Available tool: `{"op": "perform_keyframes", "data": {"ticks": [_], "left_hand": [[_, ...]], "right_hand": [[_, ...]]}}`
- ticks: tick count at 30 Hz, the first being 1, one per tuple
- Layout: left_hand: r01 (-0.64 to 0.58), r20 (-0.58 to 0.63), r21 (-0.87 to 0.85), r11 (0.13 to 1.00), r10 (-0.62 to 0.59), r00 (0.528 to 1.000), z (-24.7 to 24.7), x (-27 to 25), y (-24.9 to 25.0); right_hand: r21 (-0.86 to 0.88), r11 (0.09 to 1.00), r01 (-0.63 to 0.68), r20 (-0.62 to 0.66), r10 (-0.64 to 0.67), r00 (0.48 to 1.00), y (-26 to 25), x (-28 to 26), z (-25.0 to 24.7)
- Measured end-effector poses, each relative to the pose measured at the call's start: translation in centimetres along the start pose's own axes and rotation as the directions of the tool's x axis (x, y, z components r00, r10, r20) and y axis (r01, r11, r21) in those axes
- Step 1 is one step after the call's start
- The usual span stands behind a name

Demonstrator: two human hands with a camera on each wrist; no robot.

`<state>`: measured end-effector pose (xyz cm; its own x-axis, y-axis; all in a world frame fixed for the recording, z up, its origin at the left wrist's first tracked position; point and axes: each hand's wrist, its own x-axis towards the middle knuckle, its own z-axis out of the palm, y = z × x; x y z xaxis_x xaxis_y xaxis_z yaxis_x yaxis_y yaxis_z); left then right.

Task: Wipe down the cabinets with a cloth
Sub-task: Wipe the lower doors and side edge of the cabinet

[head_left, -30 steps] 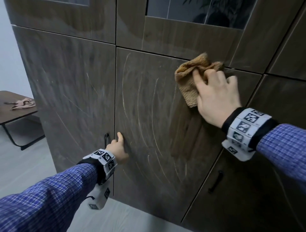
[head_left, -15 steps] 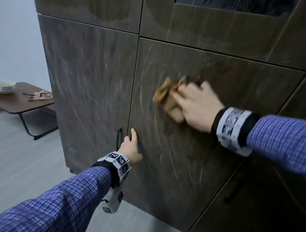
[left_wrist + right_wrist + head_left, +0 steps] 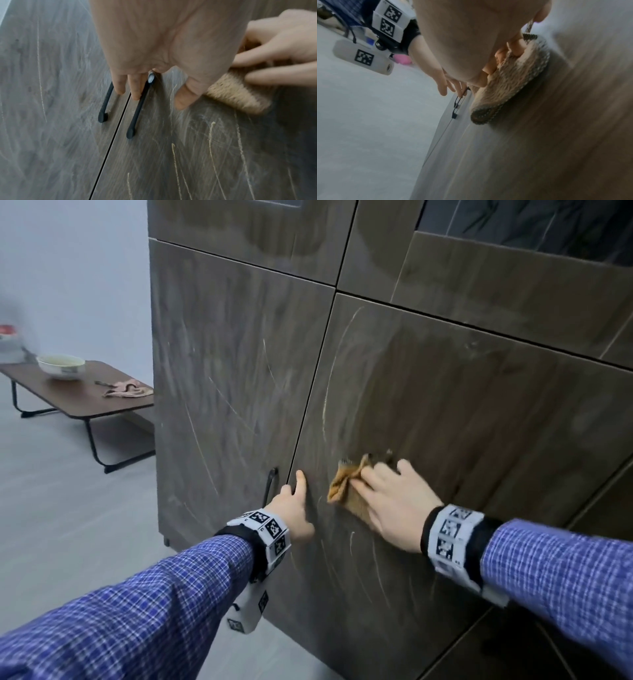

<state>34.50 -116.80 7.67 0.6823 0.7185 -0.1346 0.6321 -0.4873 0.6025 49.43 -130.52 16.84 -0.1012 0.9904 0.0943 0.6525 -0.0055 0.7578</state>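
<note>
The dark wood cabinet door (image 3: 445, 405) is streaked with pale curved wipe marks. My right hand (image 3: 394, 501) presses a bunched tan cloth (image 3: 342, 484) against its lower left part. In the right wrist view the fingertips dig into the folds of the cloth (image 3: 505, 94). My left hand (image 3: 294, 508) rests on the same door just left of the cloth, thumb pointing up. Its fingers (image 3: 135, 92) lie fairly straight between the two black handles (image 3: 137, 111), and nothing is held. The cloth (image 3: 240, 100) sits a thumb's width from the left thumb.
The neighbouring door (image 3: 233, 371) on the left carries its own black handle (image 3: 270, 484). Glass-fronted upper doors (image 3: 513, 224) are above. A low brown table (image 3: 85, 405) at the left holds a white bowl (image 3: 61, 366) and a pinkish rag (image 3: 126, 390). Grey floor lies below.
My right hand has swept the cloth from the door's top right down and leftwards to beside my left hand. The left hand has stayed at the handles.
</note>
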Motion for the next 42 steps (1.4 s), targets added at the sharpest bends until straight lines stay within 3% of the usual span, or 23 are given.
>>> {"op": "perform_keyframes", "data": {"ticks": [4, 7, 9, 11, 14, 16, 18, 20, 23, 26, 28, 30, 32, 34, 37, 39, 42], "left_hand": [[0.001, -0.004, -0.073, 0.997, -0.001, 1.0, -0.2, -0.6, -0.1], [-0.017, -0.038, -0.15, 0.988, 0.012, 0.999, -0.6, -0.7, 0.0], [-0.03, -0.031, -0.078, 0.997, 0.028, 0.999, -0.8, -0.7, -0.3], [-0.053, -0.014, 0.06, 0.997, 0.054, 0.998, -0.6, -0.7, -0.6], [-0.072, -0.031, 0.256, 0.964, 0.083, 0.996, -0.5, -0.6, -0.5], [-0.076, -0.053, 0.362, 0.929, 0.102, 0.993, -0.6, -0.6, -0.1], [-0.076, -0.047, 0.425, 0.902, 0.106, 0.993, -0.9, -0.5, 0.1], [-0.072, -0.041, 0.452, 0.889, 0.102, 0.994, -1.0, -0.3, 0.0], [-0.069, -0.077, 0.465, 0.883, 0.117, 0.99, -1.0, 0.0, -0.1], [-0.065, -0.096, 0.49, 0.869, 0.128, 0.987, -0.8, -0.1, 0.1], [-0.058, -0.099, 0.51, 0.858, 0.126, 0.987, -0.8, -0.2, 0.5], [-0.05, -0.096, 0.523, 0.851, 0.117, 0.988, -1.1, -0.3, 1.0], [-0.049, -0.093, 0.533, 0.844, 0.117, 0.989, -1.4, -0.4, 1.4], [-0.053, -0.085, 0.552, 0.832, 0.12, 0.989, -1.6, -0.5, 1.6], [-0.05, -0.074, 0.579, 0.814, 0.114, 0.991, -1.6, -0.6, 1.7], [-0.049, -0.067, 0.581, 0.812, 0.108, 0.992, -1.7, -0.7, 1.7], [-0.056, -0.051, 0.582, 0.811, 0.105, 0.993, -1.9, -0.9, 2.1]], "right_hand": [[-0.028, 0.968, -0.251, -0.247, 0.236, 0.94, 6.2, 5.1, -6.2], [0.01, 0.906, -0.422, -0.281, 0.408, 0.869, 9.6, 9.3, -11.0], [0.019, 0.877, -0.48, -0.299, 0.463, 0.834, 9.9, 11.4, -12.4], [0.026, 0.888, -0.459, -0.301, 0.445, 0.843, 8.3, 12.7, -11.7], [-0.061, 0.965, -0.257, -0.24, 0.235, 0.942, 2.5, 11.9, -7.0], [-0.066, 0.996, -0.062, -0.028, 0.06, 0.998, -1.6, 9.5, -3.5], [-0.009, 0.999, 0.042, 0.152, -0.04, 0.987, -3.6, 6.7, -1.3], [-0.023, 0.998, 0.05, 0.154, -0.046, 0.987, -2.7, 5.4, -1.5], [-0.128, 0.985, -0.117, -0.083, 0.106, 0.991, 2.7, 7.1, -5.3], [-0.07, 0.918, -0.39, -0.271, 0.359, 0.893, 10.2, 9.7, -11.0], [-0.069, 0.891, -0.449, -0.312, 0.408, 0.858, 12.1, 10.4, -12.6], [-0.083, 0.916, -0.393, -0.316, 0.35, 0.882, 10.8, 10.0, -11.4], [-0.111, 0.963, -0.247, -0.261, 0.211, 0.942, 7.1, 8.2, -8.1], [-0.107, 0.993, -0.049, -0.094, 0.039, 0.995, 2.7, 5.2, -3.8], [-0.059, 0.987, 0.148, 0.144, -0.138, 0.98, -1.5, 1.1, 0.7], [-0.044, 0.989, 0.142, 0.172, -0.133, 0.976, -1.0, 0.8, 0.5], [-0.054, 0.997, -0.053, -0.028, 0.051, 0.998, 2.1, 3.2, -2.9]]}}
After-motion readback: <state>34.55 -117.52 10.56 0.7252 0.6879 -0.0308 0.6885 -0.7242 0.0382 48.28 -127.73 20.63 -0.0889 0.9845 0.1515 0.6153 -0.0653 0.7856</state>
